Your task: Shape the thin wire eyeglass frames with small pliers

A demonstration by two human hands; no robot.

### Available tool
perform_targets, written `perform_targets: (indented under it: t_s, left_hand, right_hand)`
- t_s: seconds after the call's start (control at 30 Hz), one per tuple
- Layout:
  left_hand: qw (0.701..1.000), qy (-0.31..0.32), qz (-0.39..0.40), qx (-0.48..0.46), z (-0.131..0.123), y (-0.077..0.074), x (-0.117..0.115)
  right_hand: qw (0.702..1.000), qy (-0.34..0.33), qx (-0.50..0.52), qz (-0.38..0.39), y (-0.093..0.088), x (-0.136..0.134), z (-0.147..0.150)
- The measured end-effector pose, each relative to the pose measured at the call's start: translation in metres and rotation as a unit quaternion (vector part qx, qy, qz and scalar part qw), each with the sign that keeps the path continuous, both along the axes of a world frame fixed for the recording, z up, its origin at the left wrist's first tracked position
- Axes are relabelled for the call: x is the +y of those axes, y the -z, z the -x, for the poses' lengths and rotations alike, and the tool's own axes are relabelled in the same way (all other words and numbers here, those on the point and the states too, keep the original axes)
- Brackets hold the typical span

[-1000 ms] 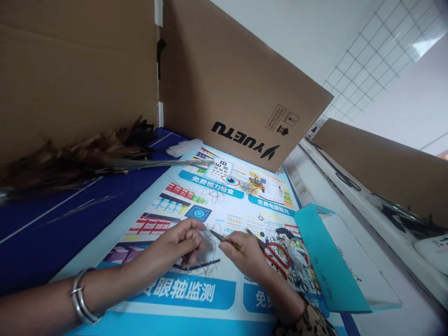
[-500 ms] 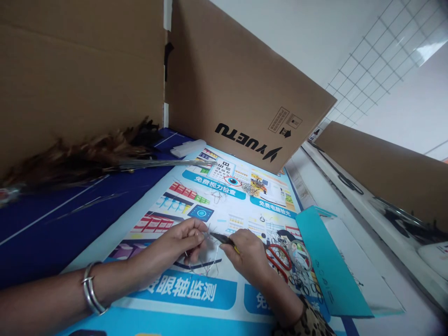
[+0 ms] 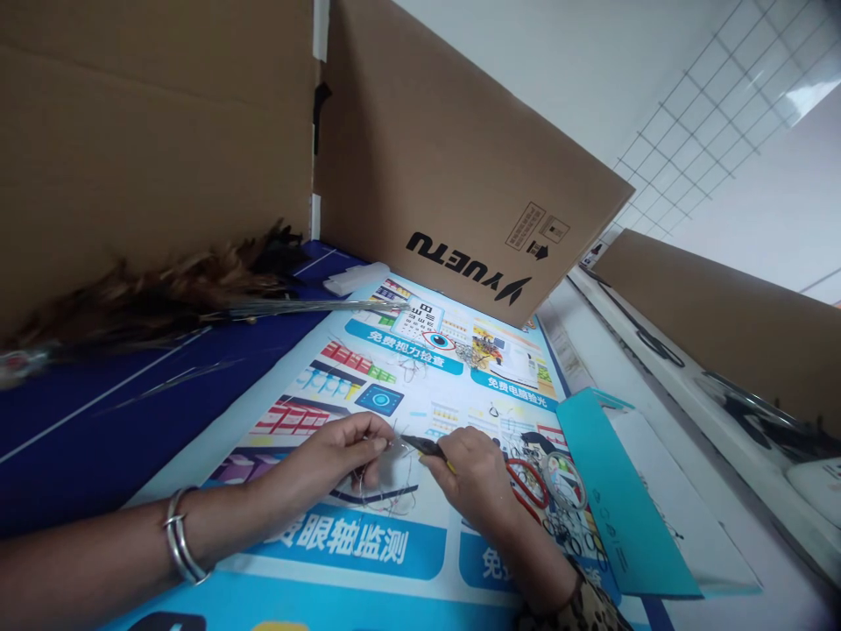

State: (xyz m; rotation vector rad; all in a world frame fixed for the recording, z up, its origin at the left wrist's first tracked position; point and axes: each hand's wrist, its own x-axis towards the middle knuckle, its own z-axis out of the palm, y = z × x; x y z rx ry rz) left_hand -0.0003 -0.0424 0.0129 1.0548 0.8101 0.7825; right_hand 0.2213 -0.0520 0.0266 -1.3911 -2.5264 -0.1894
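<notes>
My left hand (image 3: 358, 447) pinches a tangle of thin wire (image 3: 387, 491), whose loose ends spread over the printed sheet (image 3: 420, 399) beneath. In my right hand (image 3: 477, 473) is a pair of dark-tipped pliers (image 3: 424, 445) with yellow on the handle, its tip pointing left, close to the fingertips of my left hand. Whether the plier tips touch the wire is too small to tell. Red-handled scissors (image 3: 529, 485) lie just right of my right hand, beside a round clear container (image 3: 565, 479) and several small dark rings (image 3: 578, 530).
Brown feathers (image 3: 164, 285) and a bundle of thin metal stems (image 3: 315, 307) lie at the left on blue cloth. Cardboard panels (image 3: 460, 149) stand behind. At the right is an open teal box (image 3: 624, 499); a small wire heap (image 3: 477, 353) sits farther back.
My right hand and the pliers have shifted slightly right, and the plier tips sit a little farther from my left fingertips. The whole view has also moved slightly.
</notes>
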Motion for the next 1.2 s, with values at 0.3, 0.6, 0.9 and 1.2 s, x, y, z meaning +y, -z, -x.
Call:
perform_targets:
  t_s: [0.3, 0.6, 0.9, 1.2]
  left_hand:
    - [0.999, 0.008, -0.031, 0.018, 0.0, 0.011, 0.004]
    - [0.997, 0.002, -0.062, 0.04, -0.003, 0.019, 0.009]
    - [0.997, 0.007, -0.067, 0.032, -0.001, 0.026, 0.01]
    - [0.995, 0.008, -0.094, 0.044, -0.001, 0.028, 0.009]
  right_hand:
    - [1.0, -0.002, -0.022, -0.015, 0.0, -0.002, 0.002]
    - [0.998, -0.005, -0.04, -0.041, 0.0, -0.001, 0.001]
    - [0.997, -0.02, -0.058, -0.057, -0.003, -0.002, 0.002]
    - [0.987, -0.042, -0.124, -0.088, -0.006, -0.006, 0.006]
